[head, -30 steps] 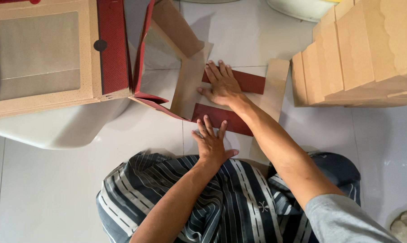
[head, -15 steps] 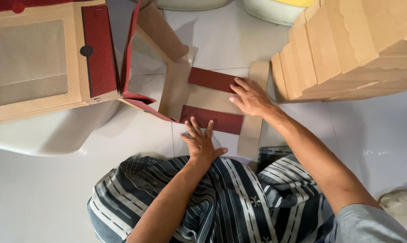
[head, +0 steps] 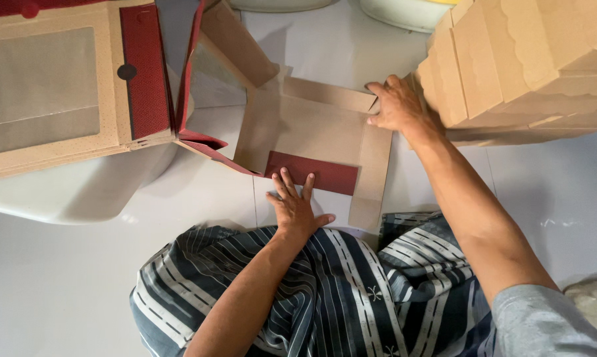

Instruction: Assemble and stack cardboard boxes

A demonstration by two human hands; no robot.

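A home-style packing spot on a white tiled floor [head: 67,291]. A person sits on the floor in a striped sarong [head: 351,291], with stacks of flat cardboard boxes [head: 529,59] at the right edge and windowed red-and-tan boxes [head: 54,86] at the left.

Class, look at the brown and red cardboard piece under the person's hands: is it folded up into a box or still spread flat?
Mostly spread flat. The cardboard piece lies open on the floor; only its far flap is being folded over.
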